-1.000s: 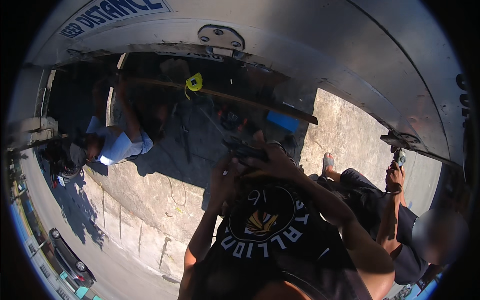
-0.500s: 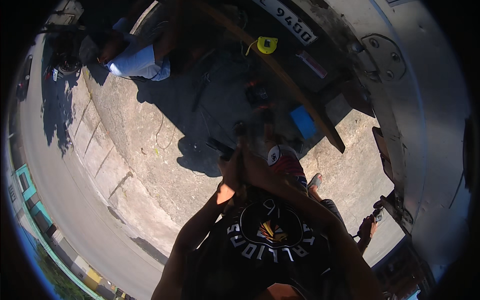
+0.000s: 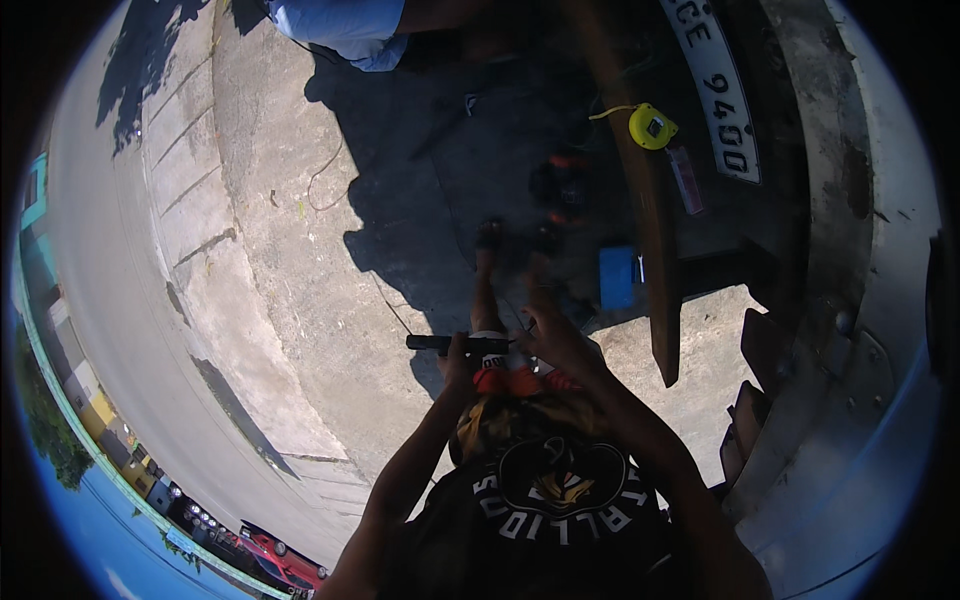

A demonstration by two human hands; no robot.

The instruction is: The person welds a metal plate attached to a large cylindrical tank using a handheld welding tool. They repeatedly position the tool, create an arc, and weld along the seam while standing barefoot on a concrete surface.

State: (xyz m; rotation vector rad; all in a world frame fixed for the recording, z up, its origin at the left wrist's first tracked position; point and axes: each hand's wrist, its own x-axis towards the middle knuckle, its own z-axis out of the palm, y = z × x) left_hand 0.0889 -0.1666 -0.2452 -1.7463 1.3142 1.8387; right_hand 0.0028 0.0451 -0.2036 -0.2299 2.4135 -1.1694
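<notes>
Fingers (image 3: 462,352) of the left hand (image 3: 458,358) wrap tight around a dark rod-shaped tool (image 3: 455,343) that juts out level to the left, above the concrete ground (image 3: 300,300). By contrast, the right hand (image 3: 548,335) hovers just beside the tool's near end, fingers loosely spread and pinching nothing I can make out. To do this well, the left grip should stay firm and level while the right hand steadies the near end. A yellow tape measure (image 3: 652,127) rests on the wooden plank (image 3: 655,290), well apart, beside a blue box (image 3: 617,277).
</notes>
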